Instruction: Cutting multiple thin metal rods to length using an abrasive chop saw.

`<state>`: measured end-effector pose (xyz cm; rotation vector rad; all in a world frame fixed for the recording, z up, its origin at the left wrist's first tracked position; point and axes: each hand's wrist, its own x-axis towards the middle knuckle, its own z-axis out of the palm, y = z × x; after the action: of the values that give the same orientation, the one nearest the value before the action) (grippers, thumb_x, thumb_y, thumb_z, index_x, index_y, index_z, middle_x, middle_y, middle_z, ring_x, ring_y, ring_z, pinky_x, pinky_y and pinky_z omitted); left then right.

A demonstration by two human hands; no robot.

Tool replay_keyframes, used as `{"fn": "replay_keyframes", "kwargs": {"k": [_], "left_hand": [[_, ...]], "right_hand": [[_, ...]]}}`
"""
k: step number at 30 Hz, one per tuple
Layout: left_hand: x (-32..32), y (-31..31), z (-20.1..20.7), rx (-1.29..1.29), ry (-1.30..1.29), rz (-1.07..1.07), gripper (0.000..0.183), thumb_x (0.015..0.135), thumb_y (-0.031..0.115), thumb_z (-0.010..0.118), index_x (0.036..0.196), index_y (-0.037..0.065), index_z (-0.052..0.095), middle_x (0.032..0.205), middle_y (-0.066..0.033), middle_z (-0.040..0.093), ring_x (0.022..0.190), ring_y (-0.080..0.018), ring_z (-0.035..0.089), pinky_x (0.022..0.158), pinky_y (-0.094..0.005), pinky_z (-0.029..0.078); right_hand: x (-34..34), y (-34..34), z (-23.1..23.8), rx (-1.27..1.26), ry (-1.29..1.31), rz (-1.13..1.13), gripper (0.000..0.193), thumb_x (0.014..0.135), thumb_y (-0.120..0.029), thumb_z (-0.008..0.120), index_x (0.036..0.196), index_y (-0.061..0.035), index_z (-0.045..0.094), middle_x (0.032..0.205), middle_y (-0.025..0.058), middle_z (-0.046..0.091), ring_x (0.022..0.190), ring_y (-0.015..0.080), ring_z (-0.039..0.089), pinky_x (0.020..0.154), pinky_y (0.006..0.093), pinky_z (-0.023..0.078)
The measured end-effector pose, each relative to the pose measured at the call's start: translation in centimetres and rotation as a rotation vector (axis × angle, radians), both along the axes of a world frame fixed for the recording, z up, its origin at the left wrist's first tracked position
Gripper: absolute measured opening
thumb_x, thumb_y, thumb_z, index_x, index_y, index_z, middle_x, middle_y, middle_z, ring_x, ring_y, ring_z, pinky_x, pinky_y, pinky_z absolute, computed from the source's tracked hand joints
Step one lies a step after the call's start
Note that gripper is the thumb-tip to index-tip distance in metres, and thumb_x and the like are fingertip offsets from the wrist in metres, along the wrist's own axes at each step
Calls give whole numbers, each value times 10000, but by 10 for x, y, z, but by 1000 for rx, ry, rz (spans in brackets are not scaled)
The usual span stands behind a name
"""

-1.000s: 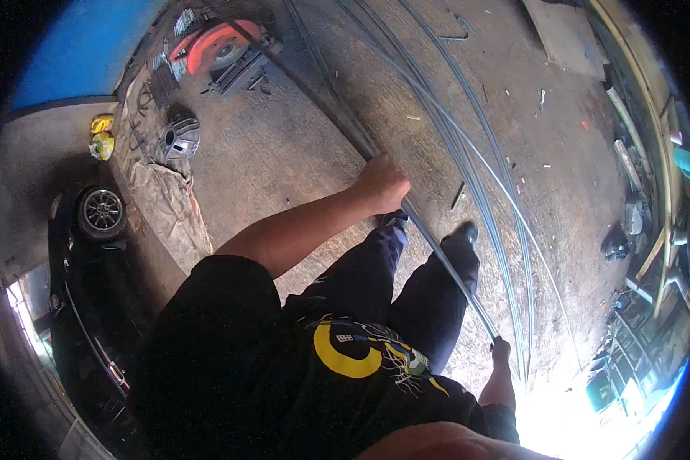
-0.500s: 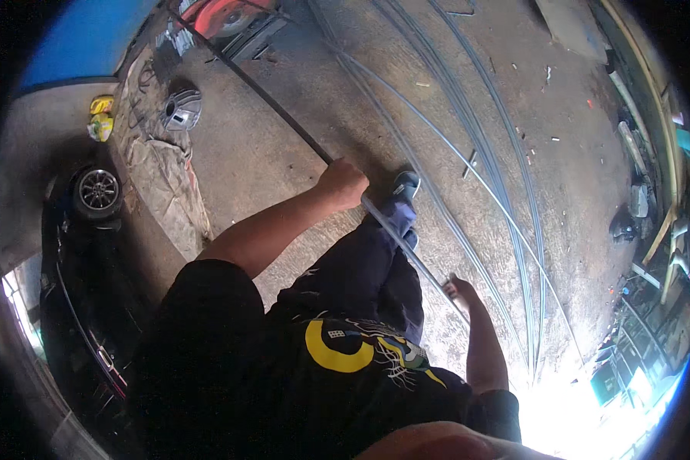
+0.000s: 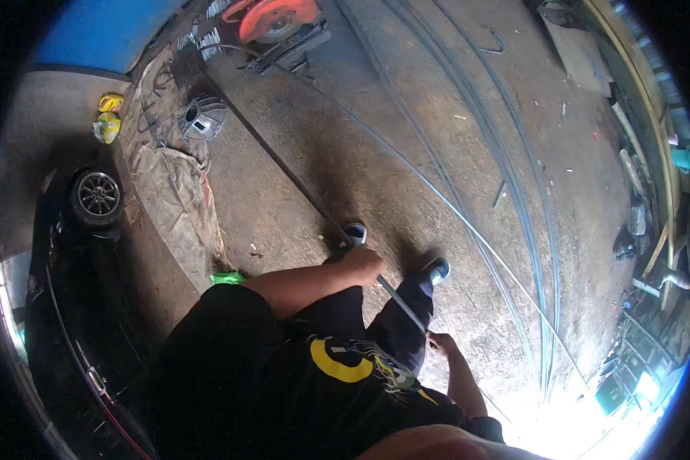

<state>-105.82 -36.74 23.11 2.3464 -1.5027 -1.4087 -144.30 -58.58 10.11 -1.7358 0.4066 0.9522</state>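
A long, thin metal tube (image 3: 402, 302) runs slantwise before my body, from the floor by the welding helmet to my waist. My left hand (image 3: 363, 266) is wrapped round it above my shoes. Closer to my body on the right, my right hand (image 3: 441, 344) is closed on the same tube. Past that hand, its near end is hard to follow against the glare. Beyond the left hand, the tube's dark far part stretches toward the upper left.
Several long metal tubes (image 3: 514, 201) lie on the floor to the right. A red cut-off saw (image 3: 303, 17) stands far ahead. At left are a grey welding helmet (image 3: 202, 117), a crumpled tarp (image 3: 165, 184) and a black car (image 3: 84, 307). Timber and scrap line the right wall.
Both hands, still round the tube, have come closer to my body. My feet now stand apart, and more of the red saw shows.
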Motion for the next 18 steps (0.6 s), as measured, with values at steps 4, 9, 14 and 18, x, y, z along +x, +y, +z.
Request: {"fn": "replay_keyframes", "kwargs": {"k": [4,9,14,18], "left_hand": [[-7,41,-30,-67,-2,4,172,669,179,643,773,46,677,773,-164,662,811,-309,657,763,-448,485],[-13,63,-72,-76,-68,56,162,689,190,630,778,65,682,782,-147,670,781,-293,654,785,-444,447],[-13,70,-121,78,-73,26,192,732,219,625,851,74,666,841,-127,658,862,-294,635,817,-430,410],[-17,80,-170,156,-138,22,187,740,208,617,859,70,660,860,-131,655,890,-280,626,838,-431,400]], "right_hand": [[-14,37,-20,77,278,-319,246,834,-308,673,809,-64,657,634,-8,578,544,91,526,501,271,414],[-4,59,-45,168,456,-666,309,788,-353,718,778,-47,683,623,-4,579,541,103,516,506,265,390],[8,77,-97,-112,352,-330,477,756,-543,646,665,-74,636,549,35,540,524,117,495,493,297,372],[18,93,-135,-34,397,-395,495,731,-557,661,643,-73,614,546,26,522,531,141,478,515,320,368]]}}
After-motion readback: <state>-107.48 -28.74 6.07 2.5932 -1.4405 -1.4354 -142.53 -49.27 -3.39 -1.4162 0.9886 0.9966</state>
